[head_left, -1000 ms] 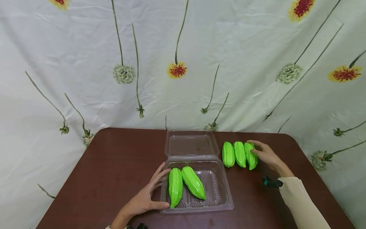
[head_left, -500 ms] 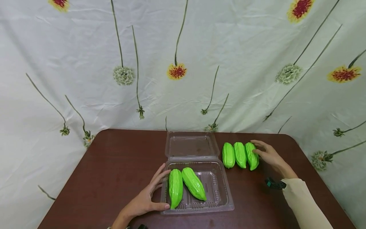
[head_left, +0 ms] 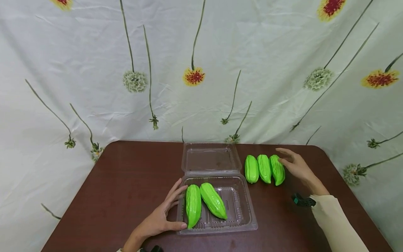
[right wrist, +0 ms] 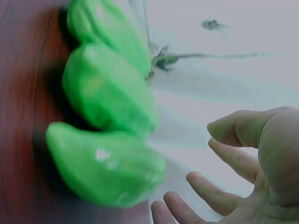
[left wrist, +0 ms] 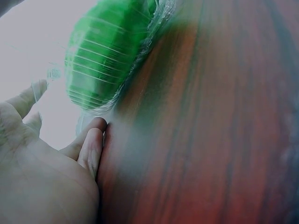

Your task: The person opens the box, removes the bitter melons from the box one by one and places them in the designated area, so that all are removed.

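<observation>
My left hand [head_left: 160,217] rests along the left side of a clear plastic clamshell container [head_left: 248,210], thumb at the front corner and straight fingers at the side rim. Inside lie two glossy green ridged gourds, one upright-pointing gourd [head_left: 193,206] at the left wall and one slanted gourd [head_left: 213,201] beside it. Three more stand in a row right of the lid: a near-lid gourd [head_left: 251,169], a middle gourd [head_left: 264,169] and an outer gourd [head_left: 277,170]. My right hand [head_left: 297,168] hovers just right of the outer gourd, fingers spread and holding nothing; the right wrist view shows a gap between them.
The container's clear lid [head_left: 211,157] is folded back flat on the dark brown table [head_left: 132,189]. Behind the table's far edge hangs a white cloth [head_left: 170,70] printed with flowers.
My right hand has come off the outer gourd and drawn slightly up and to the right. That gourd shifted a little to the right earlier on. My left hand stays in place.
</observation>
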`<state>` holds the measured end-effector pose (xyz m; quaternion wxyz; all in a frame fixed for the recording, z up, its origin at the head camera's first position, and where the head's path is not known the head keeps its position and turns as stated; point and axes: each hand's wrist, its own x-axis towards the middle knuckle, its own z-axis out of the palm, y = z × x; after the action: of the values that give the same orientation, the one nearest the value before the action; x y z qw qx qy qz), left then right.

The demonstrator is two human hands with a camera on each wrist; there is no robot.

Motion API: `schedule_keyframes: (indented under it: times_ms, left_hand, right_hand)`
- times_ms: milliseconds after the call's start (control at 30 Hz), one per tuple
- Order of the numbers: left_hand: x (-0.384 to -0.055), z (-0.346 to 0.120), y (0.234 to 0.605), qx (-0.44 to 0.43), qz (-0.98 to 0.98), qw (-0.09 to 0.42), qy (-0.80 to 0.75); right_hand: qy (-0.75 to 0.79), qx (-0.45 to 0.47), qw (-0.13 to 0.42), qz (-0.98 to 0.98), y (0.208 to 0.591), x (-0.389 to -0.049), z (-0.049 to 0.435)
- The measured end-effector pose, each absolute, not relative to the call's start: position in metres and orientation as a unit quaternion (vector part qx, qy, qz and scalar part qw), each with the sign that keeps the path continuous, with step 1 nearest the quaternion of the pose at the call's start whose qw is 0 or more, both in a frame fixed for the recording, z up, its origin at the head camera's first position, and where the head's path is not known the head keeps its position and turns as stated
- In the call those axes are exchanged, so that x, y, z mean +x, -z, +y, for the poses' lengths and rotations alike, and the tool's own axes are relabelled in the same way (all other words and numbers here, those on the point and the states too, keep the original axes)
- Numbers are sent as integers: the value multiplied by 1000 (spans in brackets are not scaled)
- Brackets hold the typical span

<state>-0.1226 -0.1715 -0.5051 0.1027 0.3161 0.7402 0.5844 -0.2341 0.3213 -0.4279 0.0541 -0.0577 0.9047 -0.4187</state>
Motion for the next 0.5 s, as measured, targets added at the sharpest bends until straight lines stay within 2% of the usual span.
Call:
schedule_keyframes:
  times_ms: [500]
  left_hand:
    - [-124,-171,507,321,738,98,-586]
  right_hand:
    - [426,-147,52,891,402,-219,273]
